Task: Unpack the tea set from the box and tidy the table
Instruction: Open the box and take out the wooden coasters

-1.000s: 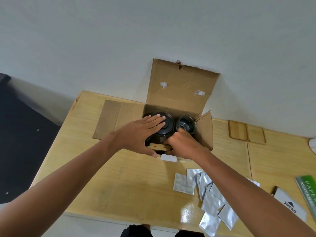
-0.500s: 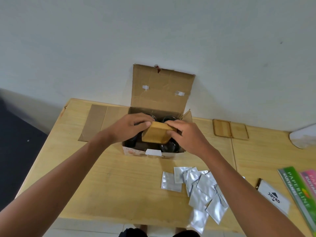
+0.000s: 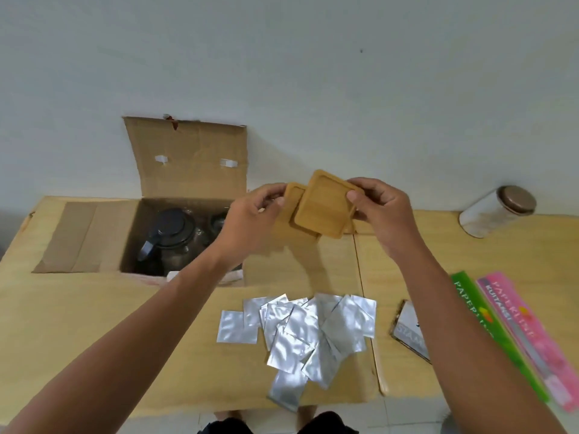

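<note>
An open cardboard box stands at the back left of the wooden table. Inside it sits a glass teapot with a black lid, and a dark cup shows partly behind my left arm. Both hands hold square wooden coasters up to the right of the box. My right hand grips the top coaster by its right edge. My left hand pinches a second coaster that lies under the first. Whether more coasters are stacked below is hidden.
Several silver foil sachets lie heaped at the front middle of the table. A glass jar with a brown lid lies on its side at the back right. Green and pink receipt books and a small white pack lie at the right.
Both hands lifted the wooden coasters out of the box and carried them right and up, fanning them apart. The teapot in the box is now uncovered. The view shifted right, revealing the jar.
</note>
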